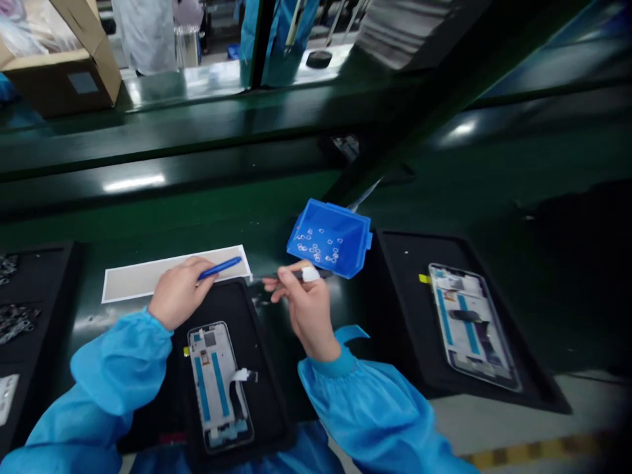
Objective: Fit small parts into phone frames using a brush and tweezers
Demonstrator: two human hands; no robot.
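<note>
My left hand (182,289) is closed around a blue pen-shaped tool (220,268), held over the right part of a pale rectangular strip with a white border (143,280). In my right hand (307,303) is a thin dark tool, probably tweezers (269,276). Its tip points left and lies close to the strip's right end, where a tiny white bit shows. White material (310,274) shows by my right fingers. Below my hands, an opened phone frame (217,388) with blue strips and a loose flex cable (241,375) lies in a black tray (266,395).
A blue bin (340,227) with several tiny white rings stands just beyond my right hand. Another phone frame (471,322) lies in a black tray (405,283) at right. Dark small parts fill a tray (49,283) at left. A cardboard box (74,79) stands behind the green ledge.
</note>
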